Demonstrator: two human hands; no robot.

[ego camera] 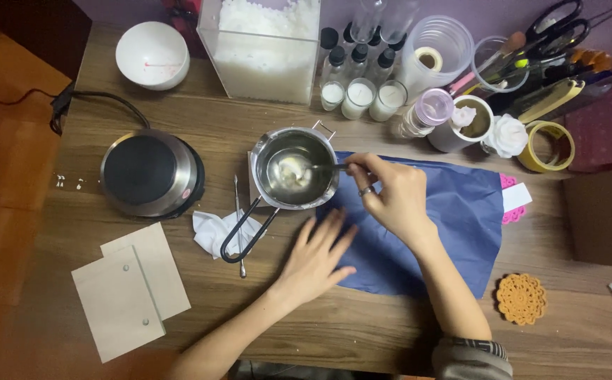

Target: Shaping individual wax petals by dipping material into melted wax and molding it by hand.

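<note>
My right hand [390,193] pinches the handle of a metal spoon [320,168] whose bowl dips into a small steel melting pot [323,144]. A white lump [292,171] sits in clear liquid inside the pot. The pot's black wire handle [246,236] points toward me. My left hand [314,260] lies flat, fingers spread, on the wooden table at the near edge of a blue cloth [461,211], just right of that handle.
A round electric hot plate [150,171] stands left of the pot. Metal tweezers [238,225] and a crumpled tissue [211,229] lie between them. Behind are a white bowl [153,55], a clear box of white flakes [264,49], small bottles, jars and scissors. Two wooden boards [126,292] lie near left.
</note>
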